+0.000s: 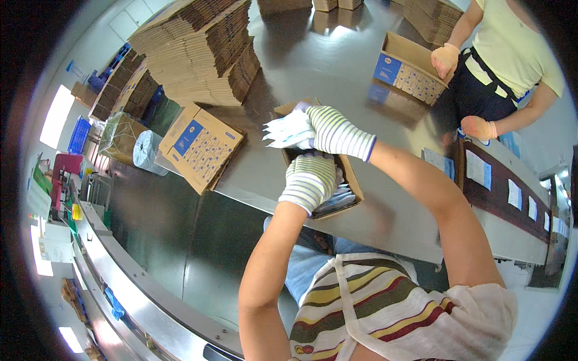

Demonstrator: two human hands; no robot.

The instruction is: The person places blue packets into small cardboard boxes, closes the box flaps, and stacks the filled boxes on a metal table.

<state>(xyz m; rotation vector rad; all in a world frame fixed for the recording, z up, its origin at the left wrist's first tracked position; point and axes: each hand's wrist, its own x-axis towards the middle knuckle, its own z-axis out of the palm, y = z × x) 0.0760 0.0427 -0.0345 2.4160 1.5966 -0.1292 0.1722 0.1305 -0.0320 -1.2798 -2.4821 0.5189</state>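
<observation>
Striped top below me, white packets in hand over the carton

Closest to the camera is my own striped top (373, 307), and past it my two gloved hands work at a cardboard carton (356, 183) on the metal desk (400, 192). My right hand (342, 132) is closed around a bunch of white packets (289, 129), their ends fanned out over the carton's far end. My left hand (310, 178) dips into the mouth of the carton; its fingertips are hidden, so I cannot tell whether it grips anything. More packets (341, 198) lie inside, at the near end.

I take the step in hand to be filling the carton. The next move probably calls for my left hand to keep a gap clear while my right lowers the bunch, ends gathered so none catches on the wall.
</observation>
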